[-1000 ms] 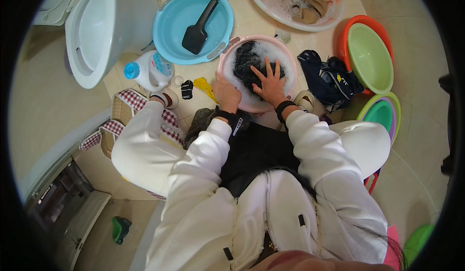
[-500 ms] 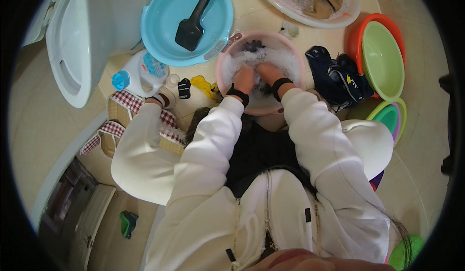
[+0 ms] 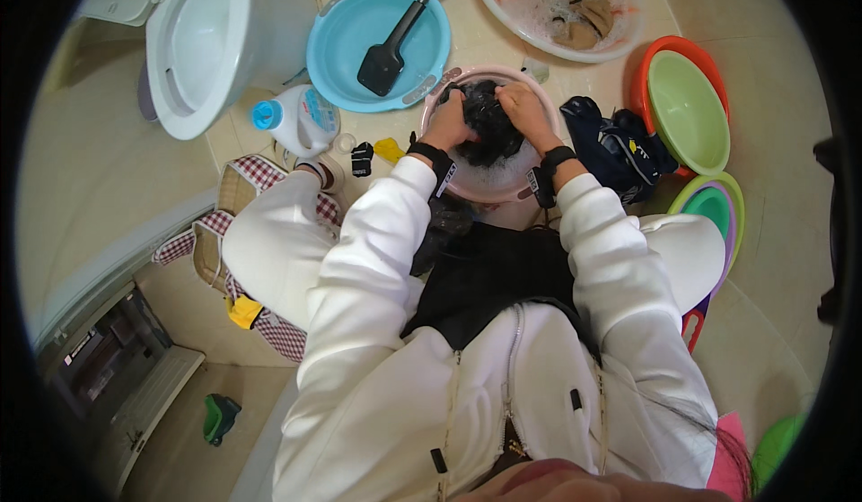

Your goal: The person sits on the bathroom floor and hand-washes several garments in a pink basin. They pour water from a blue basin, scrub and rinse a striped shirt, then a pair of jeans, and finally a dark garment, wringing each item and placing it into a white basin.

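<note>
I judge the wash to be midway: my left hand [image 3: 449,123] and right hand [image 3: 525,111] are both clenched on the black garment [image 3: 489,125], bunched in the suds of the pink basin [image 3: 503,183], with rinsing not yet done. The wad is a rounded lump running roughly from one hand to the other, pointing no clear way.

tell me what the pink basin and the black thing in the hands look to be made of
The pink basin looks like smooth moulded plastic: thin rounded rim, even colour, slight gloss. The black thing, gripped by the left hand and right hand, looks like wet fabric: it bunches and folds, shining with suds.
</note>
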Available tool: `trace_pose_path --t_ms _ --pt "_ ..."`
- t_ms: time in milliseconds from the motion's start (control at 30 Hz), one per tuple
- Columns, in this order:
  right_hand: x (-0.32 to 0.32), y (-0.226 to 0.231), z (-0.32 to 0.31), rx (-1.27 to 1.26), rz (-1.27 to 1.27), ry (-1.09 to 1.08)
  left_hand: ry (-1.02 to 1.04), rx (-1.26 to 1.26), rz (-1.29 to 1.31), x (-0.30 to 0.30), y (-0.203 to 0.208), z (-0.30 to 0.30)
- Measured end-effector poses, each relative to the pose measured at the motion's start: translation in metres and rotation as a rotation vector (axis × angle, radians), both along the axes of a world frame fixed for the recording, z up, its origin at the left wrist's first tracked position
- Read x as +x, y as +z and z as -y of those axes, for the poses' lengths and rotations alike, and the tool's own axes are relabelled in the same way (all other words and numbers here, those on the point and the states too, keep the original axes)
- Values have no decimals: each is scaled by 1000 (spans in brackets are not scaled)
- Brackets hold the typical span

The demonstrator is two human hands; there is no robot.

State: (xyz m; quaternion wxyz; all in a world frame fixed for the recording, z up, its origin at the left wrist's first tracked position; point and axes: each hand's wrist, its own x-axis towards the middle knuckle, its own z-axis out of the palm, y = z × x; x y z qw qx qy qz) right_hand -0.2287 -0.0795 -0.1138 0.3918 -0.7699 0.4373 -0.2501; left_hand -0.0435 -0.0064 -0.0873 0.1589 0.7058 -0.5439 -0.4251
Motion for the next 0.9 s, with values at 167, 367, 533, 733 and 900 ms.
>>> trace_pose_path --t_ms 167,367,533,733,900 --pt "-31 29 -14 525 75 -191 -31 -4 -16 0 70 2" --pt "-55 35 -21 693 28 -161 -202 -130 -84 -11 140 -16" --pt "-57 33 -24 668 -234 26 -232 -243 -312 -7 193 -27" --pt "-17 35 -44 74 -33 100 -240 -332 -382 4 243 -25" --pt "7 80 -35 507 32 153 -233 -396 -467 15 259 -26"
